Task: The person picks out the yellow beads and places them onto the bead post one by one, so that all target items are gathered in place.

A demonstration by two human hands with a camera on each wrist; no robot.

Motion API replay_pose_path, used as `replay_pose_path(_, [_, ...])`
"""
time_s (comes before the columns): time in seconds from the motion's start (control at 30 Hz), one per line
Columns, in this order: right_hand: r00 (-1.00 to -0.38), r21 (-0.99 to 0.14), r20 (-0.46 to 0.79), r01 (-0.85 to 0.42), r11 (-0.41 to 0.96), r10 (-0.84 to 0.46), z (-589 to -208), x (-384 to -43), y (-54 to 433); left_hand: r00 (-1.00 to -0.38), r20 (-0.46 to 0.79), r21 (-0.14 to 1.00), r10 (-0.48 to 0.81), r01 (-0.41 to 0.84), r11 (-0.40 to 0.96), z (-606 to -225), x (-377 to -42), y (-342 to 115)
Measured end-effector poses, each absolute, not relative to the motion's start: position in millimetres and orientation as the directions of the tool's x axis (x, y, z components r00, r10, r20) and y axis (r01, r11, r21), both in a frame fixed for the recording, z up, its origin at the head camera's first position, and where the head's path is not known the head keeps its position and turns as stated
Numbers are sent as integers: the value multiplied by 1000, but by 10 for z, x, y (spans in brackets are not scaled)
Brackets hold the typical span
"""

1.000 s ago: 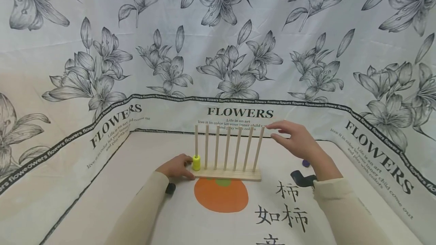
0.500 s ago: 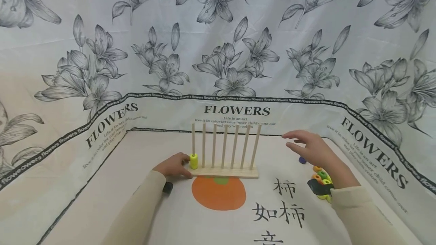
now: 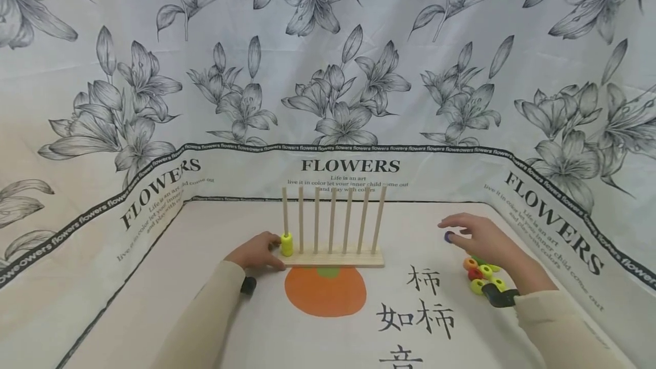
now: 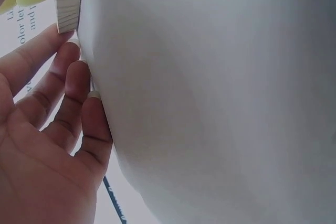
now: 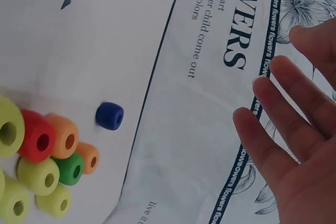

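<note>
A wooden peg rack (image 3: 333, 258) with several upright rods stands on the table, yellow beads (image 3: 286, 245) stacked on its leftmost rod. My left hand (image 3: 254, 250) holds the left end of the rack's base, thumb in front and fingers behind. In the left wrist view, the fingertips lie right at the end of the base (image 4: 67, 9). My right hand (image 3: 484, 241) is over the table's right side, fingers loosely extended and holding nothing. Below it lie a dark blue bead (image 5: 109, 116) and a cluster with a red bead (image 5: 37, 136), a green bead (image 5: 70, 168), orange and yellow ones.
The tablecloth carries an orange persimmon print (image 3: 325, 292) and black characters (image 3: 416, 315). A white flowered curtain (image 3: 338, 101) rises behind the rack and along both sides, close beyond the blue bead.
My right hand has moved right and down, away from the rightmost rod to above the beads, uncovering part of the cluster. My left hand keeps its hold on the rack.
</note>
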State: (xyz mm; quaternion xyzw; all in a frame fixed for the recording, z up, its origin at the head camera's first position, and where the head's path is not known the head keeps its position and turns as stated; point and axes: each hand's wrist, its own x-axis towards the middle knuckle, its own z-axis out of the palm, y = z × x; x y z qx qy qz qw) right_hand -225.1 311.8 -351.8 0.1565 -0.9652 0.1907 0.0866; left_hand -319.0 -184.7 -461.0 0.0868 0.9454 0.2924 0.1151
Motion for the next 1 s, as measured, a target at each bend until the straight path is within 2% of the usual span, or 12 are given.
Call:
replay_pose_path(0.43, [-974,-357,119,-225,906,-195,-3795,-2190,3490,-956,-164,557,243,114,823,-4565,-3187,-1828])
replay_pose_path(0.6, [-989,-387,31,-144,911,-143,-3864,-2152,3593,-957,-166,564,240,107,819,-4589,-3190,-1843])
replay_pose_path(1.0, [-989,-359,-108,-54,932,-99,-3970,-2119,3820,-957,-157,566,243,114,817,-4609,-3199,-1851])
